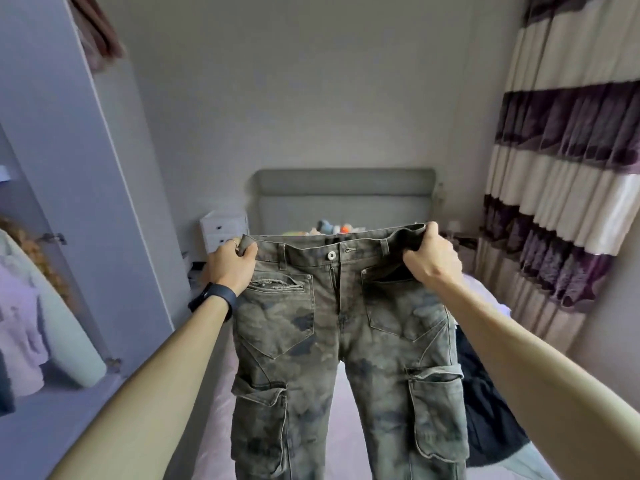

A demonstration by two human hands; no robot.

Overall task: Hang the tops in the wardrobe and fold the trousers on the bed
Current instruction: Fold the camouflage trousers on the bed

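Note:
A pair of camouflage cargo trousers (pixel 343 341) hangs upright in front of me, front side facing me, legs dangling over the bed (pixel 214 427). My left hand (pixel 232 263) grips the left end of the waistband. My right hand (pixel 431 258) grips the right end. Both arms are stretched forward at about the same height. The trouser legs run out of the bottom of the view. The open wardrobe (pixel 69 202) stands at the left with tops hanging inside, a pale lilac one (pixel 20 327) among them.
A dark navy garment (pixel 485 410) lies on the bed at the right, partly behind the trousers. A grey headboard (pixel 346 192) with soft toys (pixel 332 227) stands at the far end. A white bedside drawer unit (pixel 223 230) is left of it. Striped curtains (pixel 571 168) hang at the right.

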